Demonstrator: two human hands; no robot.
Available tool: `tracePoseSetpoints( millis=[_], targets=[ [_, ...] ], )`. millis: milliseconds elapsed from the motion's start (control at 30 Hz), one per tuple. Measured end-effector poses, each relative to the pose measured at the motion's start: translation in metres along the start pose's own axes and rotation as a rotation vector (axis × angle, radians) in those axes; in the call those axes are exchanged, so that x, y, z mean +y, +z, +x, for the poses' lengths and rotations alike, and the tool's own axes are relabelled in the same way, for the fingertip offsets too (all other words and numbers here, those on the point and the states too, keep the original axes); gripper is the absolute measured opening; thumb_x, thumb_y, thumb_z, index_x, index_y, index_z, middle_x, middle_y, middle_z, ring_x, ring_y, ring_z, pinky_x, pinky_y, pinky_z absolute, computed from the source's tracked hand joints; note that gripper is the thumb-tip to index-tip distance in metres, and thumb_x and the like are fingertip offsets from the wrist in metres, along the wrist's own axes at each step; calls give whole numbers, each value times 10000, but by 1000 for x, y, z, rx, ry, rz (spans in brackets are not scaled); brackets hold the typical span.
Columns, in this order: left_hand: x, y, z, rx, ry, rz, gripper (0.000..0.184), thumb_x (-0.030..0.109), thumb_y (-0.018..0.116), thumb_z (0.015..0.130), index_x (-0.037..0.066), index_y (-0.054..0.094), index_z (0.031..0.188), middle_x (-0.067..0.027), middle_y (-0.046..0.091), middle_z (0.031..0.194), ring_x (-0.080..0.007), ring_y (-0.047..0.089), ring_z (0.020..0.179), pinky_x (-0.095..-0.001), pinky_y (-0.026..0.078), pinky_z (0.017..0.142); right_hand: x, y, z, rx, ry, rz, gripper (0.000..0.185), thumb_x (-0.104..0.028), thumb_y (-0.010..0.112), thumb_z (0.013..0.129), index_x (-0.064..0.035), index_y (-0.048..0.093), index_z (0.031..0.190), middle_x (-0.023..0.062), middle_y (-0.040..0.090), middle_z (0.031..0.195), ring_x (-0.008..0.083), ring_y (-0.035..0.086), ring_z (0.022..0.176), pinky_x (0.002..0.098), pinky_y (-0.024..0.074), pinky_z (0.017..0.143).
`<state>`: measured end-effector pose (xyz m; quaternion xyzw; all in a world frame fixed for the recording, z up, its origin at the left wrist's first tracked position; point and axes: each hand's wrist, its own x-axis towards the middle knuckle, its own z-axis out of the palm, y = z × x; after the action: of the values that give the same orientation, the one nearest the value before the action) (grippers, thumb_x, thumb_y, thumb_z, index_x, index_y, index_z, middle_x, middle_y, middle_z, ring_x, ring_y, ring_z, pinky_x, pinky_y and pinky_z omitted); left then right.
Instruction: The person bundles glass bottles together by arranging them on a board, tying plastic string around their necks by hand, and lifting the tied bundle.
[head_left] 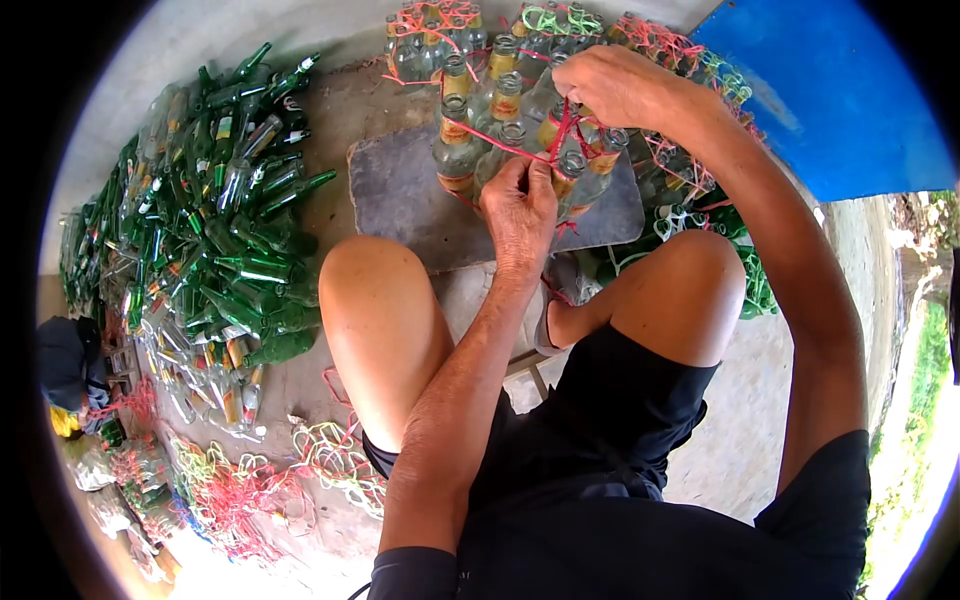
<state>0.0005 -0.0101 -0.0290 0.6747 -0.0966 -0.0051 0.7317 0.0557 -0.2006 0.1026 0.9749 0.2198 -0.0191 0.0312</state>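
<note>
Several clear glass bottles (455, 150) with yellowish neck labels stand upright, grouped on a flat grey slab (390, 195) in front of me. Red plastic string (495, 137) runs around and between their necks. My left hand (520, 205) is at the near side of the group, thumb and finger pinched on the string. Above the far right bottles, my right hand (612, 88) is closed, and a red strand rises to its fingertips. The strands cross between my hands over the bottle tops. The right fingertips are partly hidden.
A big heap of green and clear bottles (230, 200) lies to the left. Tangled red and pale green string (245, 490) is on the floor at lower left. Tied bottle bundles (430, 45) stand at the back, near a blue panel (820, 100). My knees flank the slab.
</note>
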Motion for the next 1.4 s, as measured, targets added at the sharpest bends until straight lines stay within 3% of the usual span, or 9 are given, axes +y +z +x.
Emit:
tracePoseSetpoints(
  millis=[167,367,667,867,967,1067,1200,1333,1400],
  targets=[
    [0,1,0,-12,-8,-19,184,78,631,988,-60,684,879,-42,590,665,-86,500,636,-308,441,585,0,-1,14,-47,45,41,70,-13,587,881,14,649,902,163,673,774,345,694,756,465,528,697],
    [2,2,1,-8,-6,-32,170,55,623,980,-62,687,874,-36,596,664,-75,494,632,-302,435,576,-12,-19,24,-244,280,292,203,13,514,889,35,696,977,167,658,584,241,647,434,396,524,433],
    [3,-3,1,-22,-25,-84,153,41,624,948,-66,696,866,2,574,650,-55,476,622,-288,418,560,-15,-23,36,-404,352,319,265,25,491,897,39,709,1046,189,684,618,235,699,496,352,539,431],
    [14,-18,-2,-21,-76,-48,171,70,647,949,-73,713,884,1,582,644,-46,485,623,-271,422,563,-4,3,20,-275,354,368,186,-6,522,922,23,695,983,185,695,667,257,708,558,415,557,530],
    [18,-26,-3,-40,-118,-10,181,82,657,945,-77,717,885,-8,594,640,-47,498,630,-275,437,573,-6,24,-6,208,110,60,134,-63,576,941,-6,697,948,159,691,757,308,719,701,453,560,651],
    [19,-32,0,-44,-59,61,178,88,666,934,-74,723,886,-30,607,635,-57,512,629,-291,452,581,-63,8,-37,427,336,182,135,-183,678,902,-55,715,879,130,718,884,360,726,833,490,578,732],
    [24,-37,1,-66,10,154,164,96,680,918,-58,737,913,-83,629,636,-73,530,617,-314,465,578,-111,15,-61,417,365,313,274,-324,757,875,-54,718,893,128,672,886,378,713,812,514,584,734],
    [29,-43,5,-97,89,303,199,133,691,946,-51,762,968,-38,669,685,-69,539,623,-299,451,560,-122,24,-63,449,414,286,207,-233,762,887,-36,698,903,129,621,916,363,677,802,453,556,681],
    [32,-44,8,-80,188,346,192,131,697,937,-45,766,967,-75,690,689,-80,555,621,-309,464,567,-123,29,-62,479,407,305,192,-206,765,876,-28,694,897,131,610,905,366,672,800,452,555,680]
  ],
)
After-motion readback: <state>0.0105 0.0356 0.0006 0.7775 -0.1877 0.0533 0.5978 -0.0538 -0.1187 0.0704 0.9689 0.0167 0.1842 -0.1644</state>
